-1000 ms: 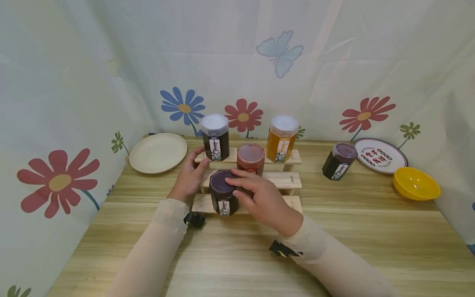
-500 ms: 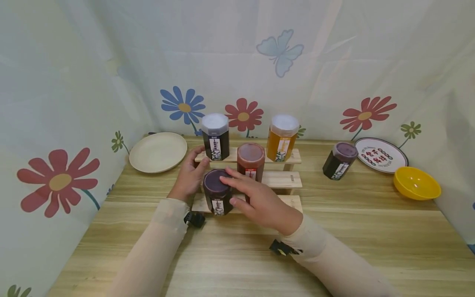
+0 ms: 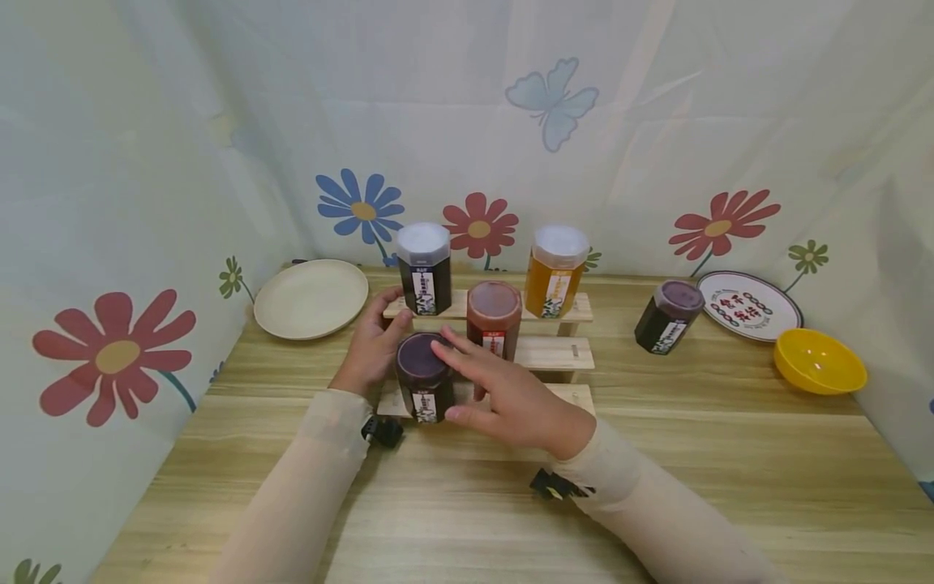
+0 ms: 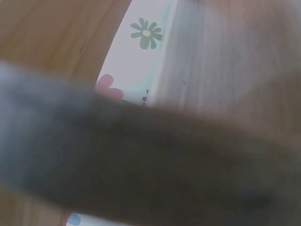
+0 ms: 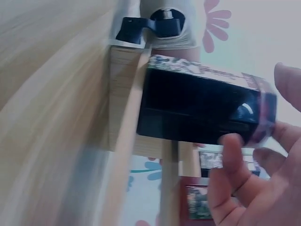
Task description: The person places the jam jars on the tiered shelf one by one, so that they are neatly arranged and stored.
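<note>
The dark jar (image 3: 425, 375) stands upright on the lowest step of a small wooden rack (image 3: 569, 354) on the table (image 3: 730, 454). The right hand (image 3: 511, 393) lies just beside it with the fingers (image 3: 456, 357) stretched out and slightly spread; the fingertips rest at the rim of the jar's purple lid, the thumb points toward the jar's side lower down, and nothing is clamped. In the right wrist view the same jar (image 5: 202, 113) shows dark with a label, the fingers (image 5: 233, 160) loose in front of it. The right forearm, in a pale sleeve, comes in low across the table from the near right.

The left hand (image 3: 372, 345) reaches to the left end of the rack, its thumb up beside the black jar (image 3: 423, 268) on the top step; whether it grips the wood cannot be told, and the left wrist view is only blur. The red jar (image 3: 494, 318) stands on the middle step, the honey jar (image 3: 556, 272) on the top.
</note>
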`<state>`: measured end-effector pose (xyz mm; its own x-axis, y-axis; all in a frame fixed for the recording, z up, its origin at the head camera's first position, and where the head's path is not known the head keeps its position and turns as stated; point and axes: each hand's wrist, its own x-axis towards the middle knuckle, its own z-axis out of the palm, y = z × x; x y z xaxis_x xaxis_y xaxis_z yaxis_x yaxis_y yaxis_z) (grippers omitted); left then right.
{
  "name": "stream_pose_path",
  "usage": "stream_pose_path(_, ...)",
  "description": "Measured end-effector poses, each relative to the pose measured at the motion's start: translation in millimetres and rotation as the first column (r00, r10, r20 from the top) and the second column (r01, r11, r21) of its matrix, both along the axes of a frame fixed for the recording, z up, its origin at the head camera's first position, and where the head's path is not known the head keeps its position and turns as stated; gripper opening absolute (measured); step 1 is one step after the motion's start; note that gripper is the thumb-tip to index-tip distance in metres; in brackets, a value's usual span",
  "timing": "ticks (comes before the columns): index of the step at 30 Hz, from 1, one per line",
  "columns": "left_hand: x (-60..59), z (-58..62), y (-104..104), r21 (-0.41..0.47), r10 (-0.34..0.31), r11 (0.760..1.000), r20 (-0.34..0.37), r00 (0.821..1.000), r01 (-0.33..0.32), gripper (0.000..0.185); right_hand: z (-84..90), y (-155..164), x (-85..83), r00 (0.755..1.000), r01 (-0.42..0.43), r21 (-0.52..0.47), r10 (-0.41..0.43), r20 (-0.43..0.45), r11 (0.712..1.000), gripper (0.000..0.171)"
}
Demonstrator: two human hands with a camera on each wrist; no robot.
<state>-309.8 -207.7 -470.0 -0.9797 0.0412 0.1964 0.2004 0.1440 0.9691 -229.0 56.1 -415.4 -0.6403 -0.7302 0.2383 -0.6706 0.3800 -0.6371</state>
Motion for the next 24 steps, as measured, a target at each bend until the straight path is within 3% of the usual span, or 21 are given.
stream_pose_path(4, -0.4, -0.8, 0, -0.019, 0.001, 1.000, 0.001, 1.000, -0.001, 0.053, 13.9, 9, 5.9, 1.000, 0.020, -0.063, -0.022, -0.018, 0.998, 0.078)
stream_pose_path(9, -1.2, 0.4, 0, -0.017, 0.000, 1.000, -0.006, 1.000, 0.000, 0.053, 43.2, 33, 14.2, 0.989, 0.038, -0.190, -0.064, -0.136, 0.981, 0.066)
stream_pose_path(14, -1.6, 1.1, -1, -0.029, -0.004, 1.000, -0.016, 1.000, 0.003, 0.053, 62.1, 67, 12.1, 0.939, 0.130, -0.345, -0.227, -0.257, 0.929, 0.054)
stream_pose_path(18, -1.8, 0.6, -2, -0.055, 0.004, 0.998, -0.022, 1.000, -0.006, 0.051, 72.0, 95, 5.4, 0.866, 0.308, -0.443, -0.441, -0.237, 0.842, 0.048)
stream_pose_path(20, -1.7, 0.0, -2, -0.059, 0.008, 0.998, -0.025, 1.000, -0.009, 0.051, 76.4, 107, 0.8, 0.828, 0.403, -0.465, -0.531, -0.182, 0.788, 0.045)
stream_pose_path(24, -1.0, -0.6, -3, -0.061, 0.010, 0.998, -0.023, 1.000, -0.011, 0.054, 79.1, 132, -10.7, 0.724, 0.614, -0.430, -0.689, -0.026, 0.662, 0.039)
